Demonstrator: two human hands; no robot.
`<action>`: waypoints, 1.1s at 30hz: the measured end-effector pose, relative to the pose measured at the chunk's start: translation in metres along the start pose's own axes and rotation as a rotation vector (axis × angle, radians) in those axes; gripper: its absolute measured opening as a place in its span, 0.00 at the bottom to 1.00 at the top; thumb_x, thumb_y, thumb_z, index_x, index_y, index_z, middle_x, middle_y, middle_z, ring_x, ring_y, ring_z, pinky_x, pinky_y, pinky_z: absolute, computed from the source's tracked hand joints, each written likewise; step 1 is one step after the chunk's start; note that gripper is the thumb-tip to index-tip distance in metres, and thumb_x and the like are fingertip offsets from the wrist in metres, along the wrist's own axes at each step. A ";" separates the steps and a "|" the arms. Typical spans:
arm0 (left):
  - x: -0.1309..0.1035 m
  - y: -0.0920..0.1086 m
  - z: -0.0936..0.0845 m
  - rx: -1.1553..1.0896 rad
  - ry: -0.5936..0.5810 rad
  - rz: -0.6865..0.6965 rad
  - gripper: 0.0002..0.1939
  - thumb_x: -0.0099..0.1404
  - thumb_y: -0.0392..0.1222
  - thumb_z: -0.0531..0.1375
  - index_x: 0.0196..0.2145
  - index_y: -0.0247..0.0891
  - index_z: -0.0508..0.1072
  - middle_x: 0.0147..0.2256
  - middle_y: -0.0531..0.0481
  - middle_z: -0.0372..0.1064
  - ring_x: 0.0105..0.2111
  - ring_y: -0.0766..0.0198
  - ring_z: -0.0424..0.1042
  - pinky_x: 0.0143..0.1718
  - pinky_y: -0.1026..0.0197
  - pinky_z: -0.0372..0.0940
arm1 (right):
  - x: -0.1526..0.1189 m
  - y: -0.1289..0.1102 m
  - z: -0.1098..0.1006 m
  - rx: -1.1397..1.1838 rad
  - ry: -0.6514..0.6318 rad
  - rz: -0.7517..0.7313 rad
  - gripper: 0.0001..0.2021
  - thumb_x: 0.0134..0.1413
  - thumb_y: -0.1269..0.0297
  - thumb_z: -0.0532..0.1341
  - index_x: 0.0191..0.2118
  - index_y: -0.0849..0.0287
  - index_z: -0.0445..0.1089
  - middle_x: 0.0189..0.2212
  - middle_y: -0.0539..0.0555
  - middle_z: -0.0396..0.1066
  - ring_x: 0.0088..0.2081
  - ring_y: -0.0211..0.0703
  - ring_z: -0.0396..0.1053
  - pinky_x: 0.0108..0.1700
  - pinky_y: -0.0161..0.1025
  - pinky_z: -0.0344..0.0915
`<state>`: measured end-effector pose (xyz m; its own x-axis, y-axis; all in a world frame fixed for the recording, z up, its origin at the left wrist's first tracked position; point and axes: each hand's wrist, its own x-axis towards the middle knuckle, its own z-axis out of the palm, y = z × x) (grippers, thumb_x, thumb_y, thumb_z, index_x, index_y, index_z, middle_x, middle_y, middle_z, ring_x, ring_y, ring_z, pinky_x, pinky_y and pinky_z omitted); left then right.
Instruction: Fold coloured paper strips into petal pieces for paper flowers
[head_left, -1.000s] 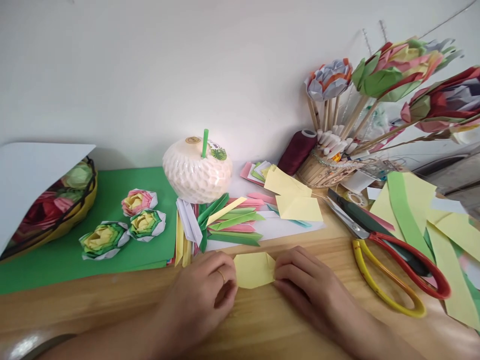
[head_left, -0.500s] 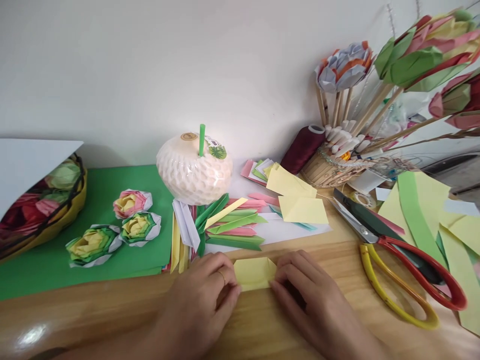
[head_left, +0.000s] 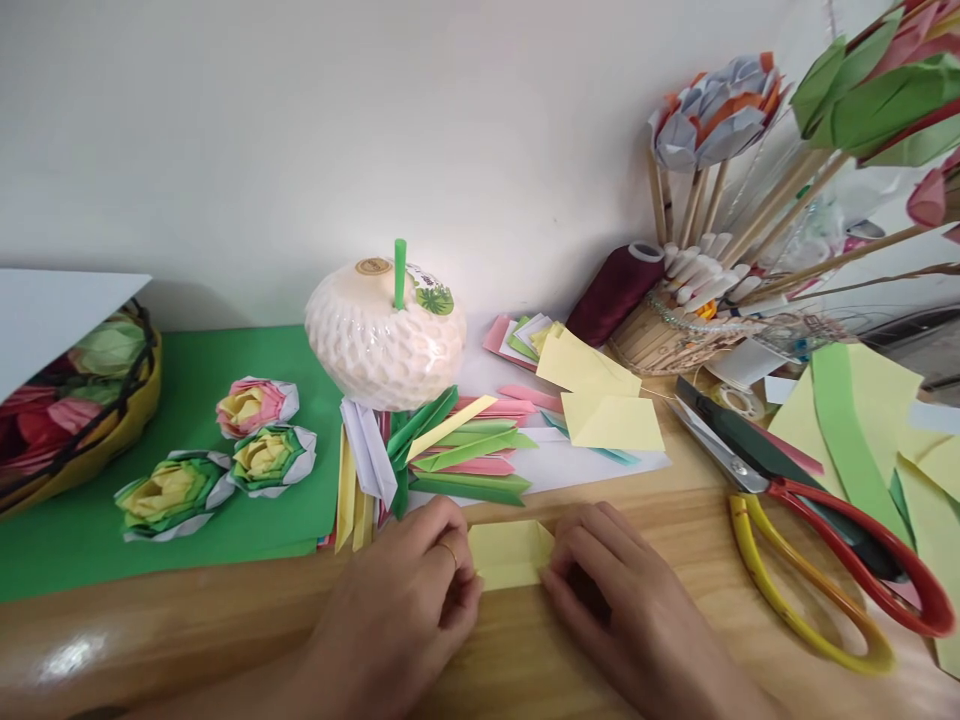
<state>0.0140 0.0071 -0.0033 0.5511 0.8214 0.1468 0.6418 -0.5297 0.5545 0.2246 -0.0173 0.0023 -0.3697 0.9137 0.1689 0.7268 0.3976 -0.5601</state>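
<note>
Between my two hands lies a small folded piece of yellow paper [head_left: 511,556], close to the wooden tabletop, with creased corners at its far edge. My left hand [head_left: 416,590] is closed on its left end, thumb against curled fingers; a ring sits on one finger. The right end is pinched in my right hand [head_left: 615,590], fingers curled likewise. Both fingertips cover the paper's ends. Just beyond my hands are folded green, pink and yellow paper strips [head_left: 472,450]. Two yellow paper pieces [head_left: 615,418] rest past my right hand.
Scissors [head_left: 795,490] with red and yellow handles lie at right, near yellow paper sheets [head_left: 911,480]. A white textured container [head_left: 384,345] with a green straw stands at the back. Several paper flowers [head_left: 274,458] sit on green paper [head_left: 292,545]. A maroon thread spool [head_left: 615,290] leans by a basket [head_left: 645,340].
The near edge of the yellow paper has come slightly toward me, and its surface looks flatter. Both hands keep their hold. The camera view has shifted a little.
</note>
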 end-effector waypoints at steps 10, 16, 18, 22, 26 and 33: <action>0.001 0.002 0.007 0.112 0.111 0.029 0.11 0.70 0.42 0.46 0.32 0.41 0.65 0.28 0.55 0.68 0.23 0.65 0.68 0.23 0.64 0.60 | -0.006 0.005 -0.013 -0.176 -0.002 -0.216 0.12 0.65 0.69 0.49 0.41 0.53 0.69 0.36 0.54 0.69 0.35 0.42 0.65 0.33 0.38 0.62; -0.004 0.000 0.004 0.314 0.212 0.426 0.16 0.73 0.34 0.44 0.32 0.37 0.68 0.26 0.53 0.70 0.24 0.66 0.71 0.18 0.64 0.56 | -0.008 0.005 -0.024 -0.236 -0.112 -0.344 0.19 0.68 0.67 0.42 0.47 0.60 0.69 0.36 0.56 0.73 0.36 0.43 0.67 0.35 0.40 0.67; -0.008 -0.003 -0.001 0.339 0.135 0.529 0.17 0.71 0.30 0.41 0.40 0.33 0.69 0.31 0.49 0.72 0.29 0.63 0.72 0.20 0.63 0.58 | -0.011 0.007 -0.026 -0.253 -0.108 -0.372 0.18 0.68 0.69 0.42 0.48 0.61 0.68 0.38 0.57 0.73 0.39 0.44 0.68 0.37 0.40 0.68; -0.012 -0.008 -0.012 0.290 0.052 0.554 0.20 0.69 0.26 0.39 0.41 0.32 0.69 0.34 0.45 0.72 0.33 0.59 0.71 0.27 0.60 0.63 | -0.015 0.011 -0.025 -0.264 -0.112 -0.380 0.18 0.68 0.69 0.42 0.51 0.61 0.67 0.39 0.57 0.74 0.41 0.44 0.69 0.39 0.41 0.70; -0.010 -0.010 -0.022 0.211 -0.021 0.542 0.18 0.69 0.28 0.41 0.38 0.34 0.70 0.31 0.47 0.72 0.30 0.60 0.70 0.31 0.60 0.65 | -0.015 0.012 -0.025 -0.238 -0.099 -0.382 0.16 0.67 0.69 0.44 0.50 0.61 0.67 0.40 0.57 0.74 0.44 0.45 0.69 0.42 0.42 0.70; -0.007 -0.019 -0.028 0.212 -0.044 0.578 0.16 0.70 0.30 0.45 0.38 0.38 0.71 0.30 0.49 0.71 0.36 0.62 0.72 0.41 0.61 0.68 | -0.017 0.013 -0.028 -0.215 -0.050 -0.428 0.15 0.66 0.71 0.47 0.50 0.62 0.67 0.42 0.57 0.74 0.46 0.44 0.69 0.46 0.43 0.69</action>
<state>-0.0168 0.0172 0.0084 0.8599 0.3821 0.3386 0.3226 -0.9207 0.2196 0.2563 -0.0249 0.0155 -0.6854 0.6607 0.3060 0.6042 0.7506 -0.2675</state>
